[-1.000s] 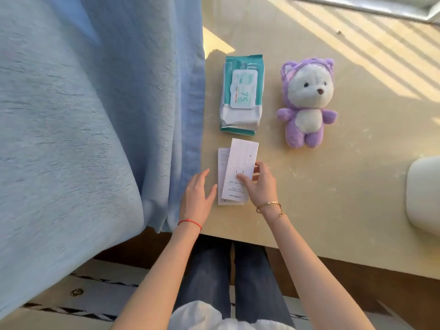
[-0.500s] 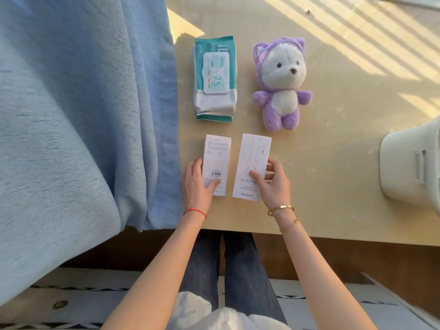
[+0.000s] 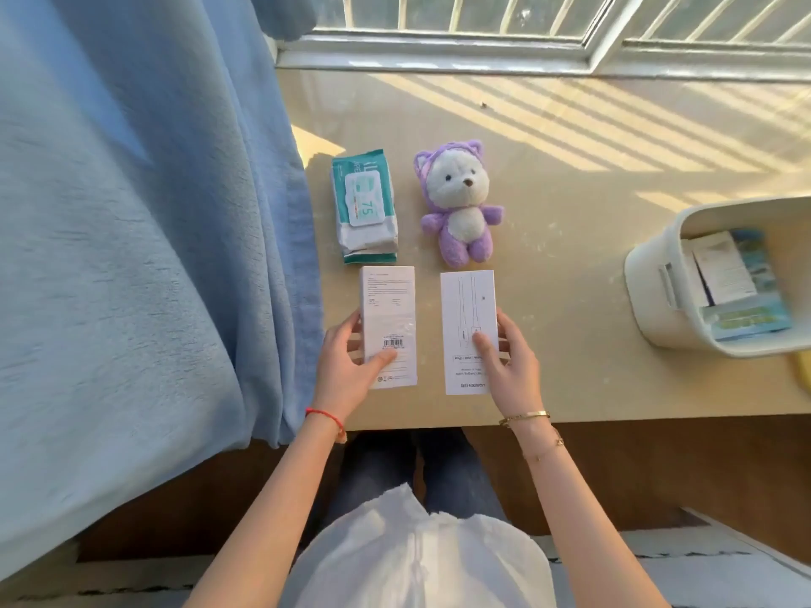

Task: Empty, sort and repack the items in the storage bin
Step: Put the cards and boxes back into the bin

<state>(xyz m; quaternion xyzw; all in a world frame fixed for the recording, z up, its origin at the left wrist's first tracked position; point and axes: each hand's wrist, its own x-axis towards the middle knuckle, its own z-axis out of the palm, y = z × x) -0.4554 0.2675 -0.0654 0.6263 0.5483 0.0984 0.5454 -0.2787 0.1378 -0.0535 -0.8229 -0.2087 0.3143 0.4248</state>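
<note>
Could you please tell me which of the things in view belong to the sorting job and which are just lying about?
Part of the job:
- teal wet-wipe pack
- purple-and-white plush bear
- white box with barcode, under the left hand
- white cable box, under the right hand
- cream plastic storage bin, packets still inside

Just lying about:
- blue curtain
- window frame

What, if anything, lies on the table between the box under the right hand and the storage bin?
Nothing visible does. The right hand rests on the white cable box; only bare table separates it from the storage bin, which already holds packets.
</note>
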